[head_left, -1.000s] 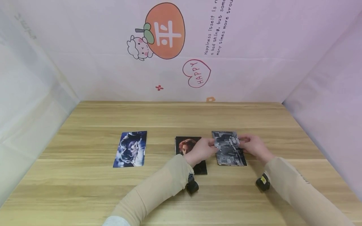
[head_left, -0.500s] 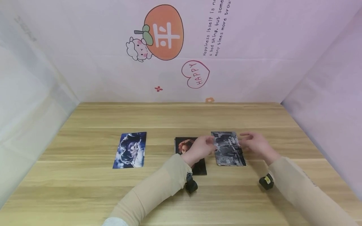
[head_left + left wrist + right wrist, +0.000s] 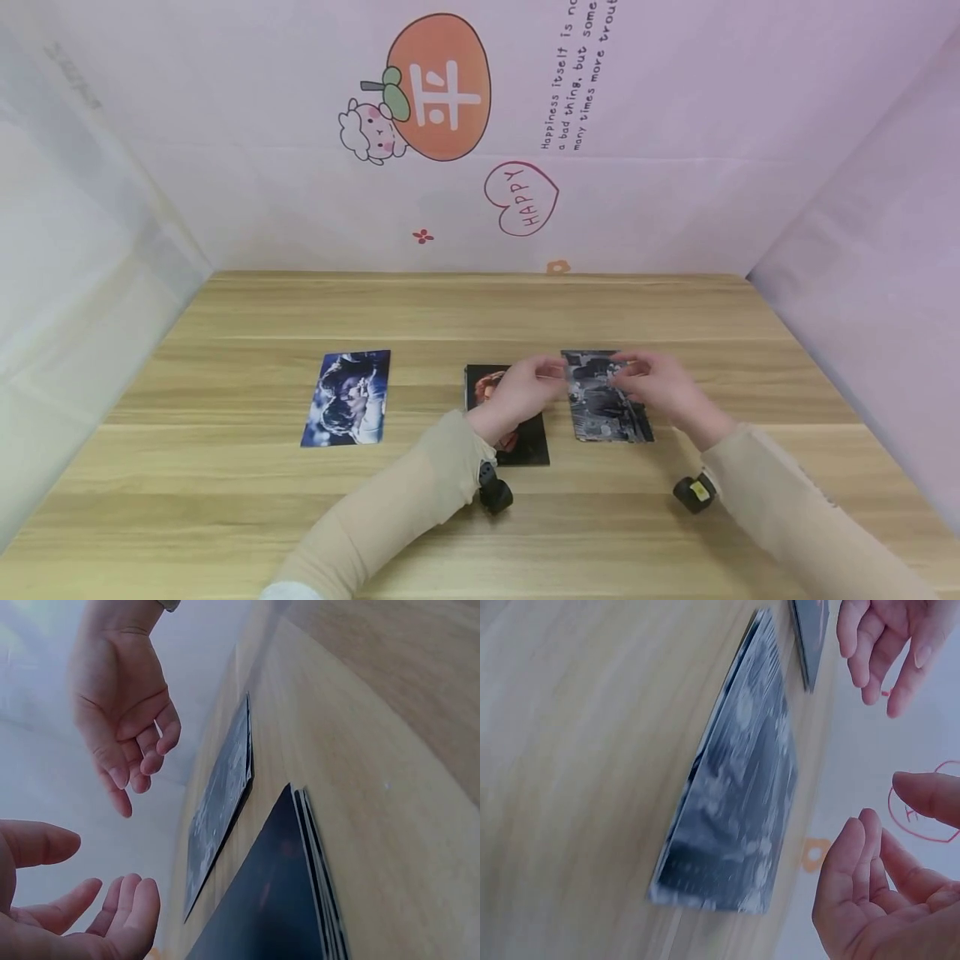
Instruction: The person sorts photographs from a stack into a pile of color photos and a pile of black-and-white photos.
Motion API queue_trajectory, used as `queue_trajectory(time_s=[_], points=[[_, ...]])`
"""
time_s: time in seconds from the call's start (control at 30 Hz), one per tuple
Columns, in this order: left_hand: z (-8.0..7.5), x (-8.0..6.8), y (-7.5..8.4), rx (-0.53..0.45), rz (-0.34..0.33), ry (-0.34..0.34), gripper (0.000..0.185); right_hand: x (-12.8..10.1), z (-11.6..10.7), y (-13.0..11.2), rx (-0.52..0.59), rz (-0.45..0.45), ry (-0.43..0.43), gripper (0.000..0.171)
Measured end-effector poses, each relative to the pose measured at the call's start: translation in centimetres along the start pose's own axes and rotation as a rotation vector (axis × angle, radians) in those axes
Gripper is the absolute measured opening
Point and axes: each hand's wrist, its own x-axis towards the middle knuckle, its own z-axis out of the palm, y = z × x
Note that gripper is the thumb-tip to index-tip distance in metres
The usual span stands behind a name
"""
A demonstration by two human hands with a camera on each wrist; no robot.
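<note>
We see a grey monochrome photo card (image 3: pixel 606 398) flat on the worktop (image 3: pixel 480 517); left hand (image 3: pixel 521 390) and right hand (image 3: pixel 654 386) hover, grip relaxed, holding nothing.

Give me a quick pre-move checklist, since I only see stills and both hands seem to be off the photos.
1. Left hand holds nothing: ok, fingers relaxed above the table.
2. Right hand holds nothing: ok, the wrist views show it apart from the cards.
3. Black-and-white photo lies flat: ok.
4. Dark portrait stack squared up: not ok, the left wrist view shows edges slightly fanned.
5. Blue photo lies apart from the others: ok.
6. Number of cards in the stack: cannot tell.
</note>
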Motion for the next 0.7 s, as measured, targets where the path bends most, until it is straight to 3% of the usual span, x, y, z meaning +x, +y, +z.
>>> queue_trajectory(time_s=[0.7], points=[[-4.5, -2.3, -2.1, 0.009, 0.057, 0.057, 0.038, 0.5, 3.9, -2.0, 0.112, 0.003, -0.096, 0.046]])
